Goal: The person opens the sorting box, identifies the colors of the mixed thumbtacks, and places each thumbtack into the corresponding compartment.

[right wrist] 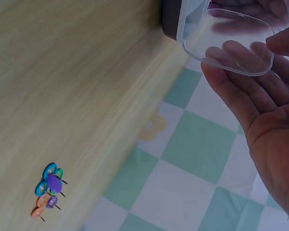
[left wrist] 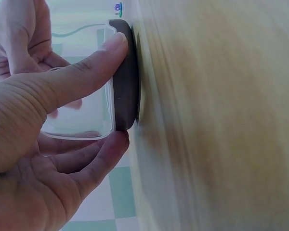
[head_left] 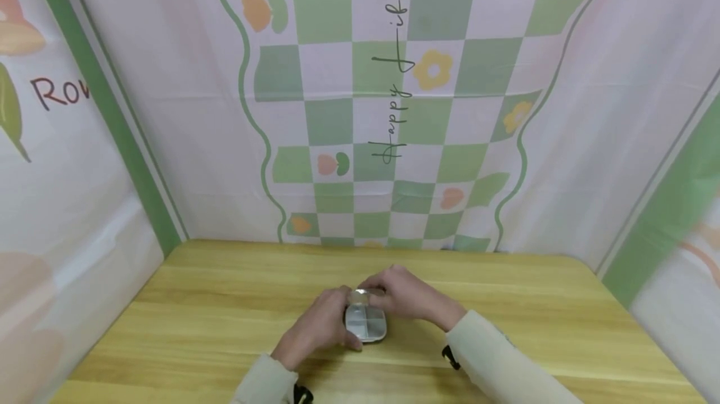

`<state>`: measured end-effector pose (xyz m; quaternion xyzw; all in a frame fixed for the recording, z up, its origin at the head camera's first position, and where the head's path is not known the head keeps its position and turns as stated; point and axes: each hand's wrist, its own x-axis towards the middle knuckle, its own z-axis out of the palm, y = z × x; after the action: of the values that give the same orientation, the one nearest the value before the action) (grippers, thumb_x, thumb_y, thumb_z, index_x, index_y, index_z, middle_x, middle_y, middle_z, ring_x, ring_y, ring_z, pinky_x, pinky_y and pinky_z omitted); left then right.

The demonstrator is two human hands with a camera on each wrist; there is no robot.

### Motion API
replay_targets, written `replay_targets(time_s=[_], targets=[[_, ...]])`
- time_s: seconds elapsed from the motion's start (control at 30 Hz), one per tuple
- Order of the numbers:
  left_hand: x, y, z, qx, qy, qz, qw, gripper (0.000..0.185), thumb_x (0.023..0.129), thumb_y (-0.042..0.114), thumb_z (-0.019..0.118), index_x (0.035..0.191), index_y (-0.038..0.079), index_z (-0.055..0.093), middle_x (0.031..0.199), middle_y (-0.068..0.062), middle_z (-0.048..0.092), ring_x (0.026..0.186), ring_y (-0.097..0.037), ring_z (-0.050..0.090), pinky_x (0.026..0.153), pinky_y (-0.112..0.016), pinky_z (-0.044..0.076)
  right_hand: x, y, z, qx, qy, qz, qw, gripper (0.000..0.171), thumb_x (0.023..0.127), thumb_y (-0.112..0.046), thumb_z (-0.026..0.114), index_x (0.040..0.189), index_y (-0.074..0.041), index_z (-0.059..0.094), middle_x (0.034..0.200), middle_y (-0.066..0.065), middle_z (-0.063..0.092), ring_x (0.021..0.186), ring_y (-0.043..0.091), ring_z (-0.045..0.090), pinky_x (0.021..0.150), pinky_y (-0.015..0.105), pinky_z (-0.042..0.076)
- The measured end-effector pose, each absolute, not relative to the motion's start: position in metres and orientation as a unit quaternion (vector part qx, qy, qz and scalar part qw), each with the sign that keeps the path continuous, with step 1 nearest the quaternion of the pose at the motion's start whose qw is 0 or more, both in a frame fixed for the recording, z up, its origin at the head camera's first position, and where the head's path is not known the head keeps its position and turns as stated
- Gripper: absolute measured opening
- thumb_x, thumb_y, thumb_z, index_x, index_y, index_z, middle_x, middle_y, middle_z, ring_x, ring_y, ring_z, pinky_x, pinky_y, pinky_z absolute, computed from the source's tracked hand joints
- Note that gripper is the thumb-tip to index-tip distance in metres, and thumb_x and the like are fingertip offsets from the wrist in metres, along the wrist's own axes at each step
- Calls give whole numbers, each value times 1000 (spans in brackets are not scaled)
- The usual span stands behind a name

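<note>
Head view: a person in pale sleeves is working with both hands at the middle of a light wooden counter, where a small compartment box is lying flat between them. The left hand is bracing the box from its left side, while the right hand is reaching over the far edge, its fingers curling at the box's clear lid, which is standing raised above the divided tray.

Left wrist view: the left hand's grip is closing on the box's dark base, thumb pressing along one side and a finger pinching the opposite edge, the base sitting against the wooden surface. The transparent lid is standing out from the base toward the palm.

Right wrist view: the right hand is cupping the clear lid, fingertips lying behind the plastic and showing through it; its grip is loosely curled around the lid's free edge. A small heap of coloured push pins, blue, green, purple and orange, is lying on the counter well apart from the box.

A green-and-white checked cloth with flower prints is hanging behind the counter, with similar printed panels at either side.
</note>
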<state>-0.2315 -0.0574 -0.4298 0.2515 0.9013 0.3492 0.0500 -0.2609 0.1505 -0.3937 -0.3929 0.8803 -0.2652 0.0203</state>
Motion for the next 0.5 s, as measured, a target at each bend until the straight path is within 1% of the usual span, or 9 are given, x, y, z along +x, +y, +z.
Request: replay_targets(time_s=[0.1,0.13,0.27,0.33,0.4,0.5], targets=[[-232,-58,-431,246,899,359,50,75,57,16,100,119,3,61,100,-2,66,89,-15,63,80,-30,53,-265,152,-394,-375,877,-299,37,22,99,-10,64,115,0,75,106,10,76,76,6,65,68,24,53],[-232,-58,-431,244,898,362,50,76,57,15,100,119,3,59,100,-3,66,89,-16,63,81,-31,53,-266,152,-394,-365,877,-309,46,23,100,-9,63,117,1,74,108,10,75,77,6,64,68,24,53],[-231,-58,-431,242,896,369,51,85,56,16,100,125,0,53,105,-8,67,95,-20,65,87,-36,54,-271,155,-398,-340,873,-346,60,26,102,-12,61,121,3,72,114,13,73,88,14,68,73,27,55],[-231,-58,-431,243,894,373,53,88,57,15,100,128,-1,50,109,-11,67,99,-23,66,90,-39,54,-274,156,-402,-333,870,-359,59,26,103,-13,60,121,3,71,113,11,74,96,18,70,77,27,56],[-230,-58,-431,242,895,371,52,95,58,16,100,134,-4,46,112,-14,67,103,-26,65,93,-41,53,-276,157,-404,-326,867,-372,58,27,104,-14,59,120,4,71,109,9,75,96,21,70,77,27,56],[-230,-59,-429,236,901,361,47,104,58,17,99,139,-10,41,109,-16,68,99,-26,66,89,-40,55,-278,158,-406,-315,866,-384,60,27,105,-13,57,121,4,70,105,6,75,94,20,70,76,27,56]])
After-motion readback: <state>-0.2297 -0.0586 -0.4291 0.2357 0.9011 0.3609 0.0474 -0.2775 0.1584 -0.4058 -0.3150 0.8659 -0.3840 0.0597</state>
